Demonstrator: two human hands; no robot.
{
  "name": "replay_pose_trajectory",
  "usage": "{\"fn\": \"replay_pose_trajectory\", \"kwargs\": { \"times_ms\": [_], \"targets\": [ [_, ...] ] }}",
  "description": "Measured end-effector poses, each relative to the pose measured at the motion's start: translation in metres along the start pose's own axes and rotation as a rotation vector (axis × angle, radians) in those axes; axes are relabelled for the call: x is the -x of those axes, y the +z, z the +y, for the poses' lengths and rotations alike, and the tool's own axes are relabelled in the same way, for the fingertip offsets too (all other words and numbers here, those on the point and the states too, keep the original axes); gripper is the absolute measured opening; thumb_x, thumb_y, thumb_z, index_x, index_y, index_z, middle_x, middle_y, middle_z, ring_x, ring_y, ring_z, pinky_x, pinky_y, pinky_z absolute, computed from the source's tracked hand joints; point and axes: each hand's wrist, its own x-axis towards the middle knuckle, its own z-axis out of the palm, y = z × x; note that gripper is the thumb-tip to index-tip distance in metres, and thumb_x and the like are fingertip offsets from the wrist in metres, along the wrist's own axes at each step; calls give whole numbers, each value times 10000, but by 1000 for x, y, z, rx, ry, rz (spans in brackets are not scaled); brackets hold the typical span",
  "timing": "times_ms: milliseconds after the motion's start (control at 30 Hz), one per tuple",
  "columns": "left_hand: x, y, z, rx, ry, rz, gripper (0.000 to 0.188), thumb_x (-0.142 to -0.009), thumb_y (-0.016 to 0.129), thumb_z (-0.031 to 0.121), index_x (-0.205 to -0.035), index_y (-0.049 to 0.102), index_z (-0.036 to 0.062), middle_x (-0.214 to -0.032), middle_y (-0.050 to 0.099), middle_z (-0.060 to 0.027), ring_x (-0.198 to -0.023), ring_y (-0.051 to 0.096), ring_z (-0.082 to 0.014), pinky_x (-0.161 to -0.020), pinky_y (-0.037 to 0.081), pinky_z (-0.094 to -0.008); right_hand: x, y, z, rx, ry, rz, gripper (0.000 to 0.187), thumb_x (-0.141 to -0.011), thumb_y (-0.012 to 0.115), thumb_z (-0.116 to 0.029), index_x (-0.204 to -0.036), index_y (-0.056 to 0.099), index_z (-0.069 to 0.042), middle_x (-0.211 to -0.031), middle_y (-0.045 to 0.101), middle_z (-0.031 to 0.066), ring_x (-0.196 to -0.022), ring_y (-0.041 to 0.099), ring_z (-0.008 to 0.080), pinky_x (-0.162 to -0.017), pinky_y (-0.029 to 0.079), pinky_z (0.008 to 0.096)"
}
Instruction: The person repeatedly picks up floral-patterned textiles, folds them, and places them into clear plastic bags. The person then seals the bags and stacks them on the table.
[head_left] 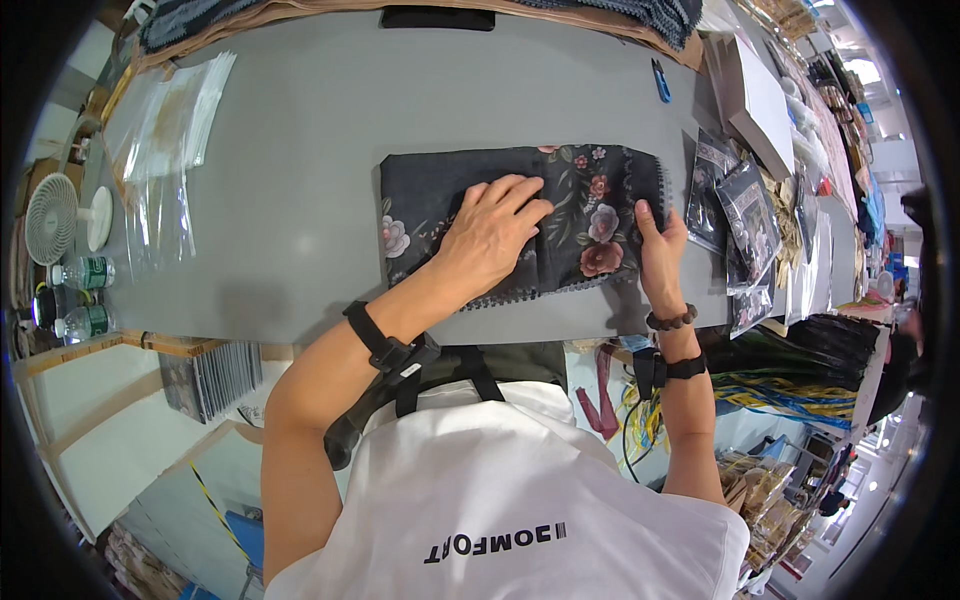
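Note:
A folded dark cloth [590, 225] with a floral print and a scalloped, lace-like edge lies on the grey table in front of me. My left hand [490, 235] rests flat on its middle, fingers stretched out and pointing up to the right. At the cloth's right edge is my right hand [662, 250], with the thumb on top of the fabric and the other fingers around the outer side. The fingertips of that hand are partly hidden, and the edge lies between thumb and fingers.
Clear plastic sleeves [165, 130] lie at the left, near a small white fan [52, 218] and water bottles [85, 272]. Blue thread snips [661, 81] lie at the far right. Packaged dark cloths [750, 215] and a white box [750, 100] stand right. A dark phone-like slab [438, 18] lies at the back.

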Motion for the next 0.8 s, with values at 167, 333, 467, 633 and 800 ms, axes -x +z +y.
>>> {"fn": "replay_pose_trajectory", "kwargs": {
  "times_ms": [167, 333, 467, 633, 800],
  "targets": [
    [9, -10, 0, 241, -156, 22, 473, -984, 584, 48, -1450, 509, 22, -1526, 513, -177, -1420, 472, -377, -1151, 385, -490, 20, 41, -74, -130, -115, -230, 253, -1031, 680, -135, -1241, 679, 6, -1107, 724, 14, -941, 632, 83, -835, 532, 253],
    [55, -64, -4, 739, -656, 240, 456, -1115, 456, 306, -1397, 561, -38, -1169, 725, -159, -1016, 721, -246, -887, 573, -347, 47, 101, -113, 137, -98, -793, 376, -1031, 672, -136, -1388, 615, -33, -1136, 714, 84, -964, 652, 119, -834, 552, 288],
    [87, -80, -19, 623, -718, 304, 540, -1047, 624, 294, -1430, 521, -73, -920, 695, -83, -770, 649, -134, -706, 537, -303, 52, 138, -102, -56, -71, -1101, 368, -1039, 637, -114, -1396, 614, -30, -1360, 652, 130, -1140, 688, 202, -940, 570, 343],
    [100, -70, -23, 479, -774, 321, 622, -907, 656, 42, -1500, 470, 57, -803, 613, -98, -684, 613, -173, -670, 520, -331, 24, 174, -68, 559, -967, -822, 366, -966, 688, -115, -1324, 658, -45, -1424, 602, 178, -1262, 610, 375, -1119, 461, 494],
    [113, -95, -47, 331, -665, 292, 455, -931, 634, 53, -1385, 606, 87, -819, 654, -118, -735, 650, -215, -701, 530, -342, 35, 199, -44, 788, -952, -864, 541, -990, 641, -360, -1445, 569, -76, -1545, 483, 184, -1456, 422, 376, -1236, 251, 560]
  ]
}}
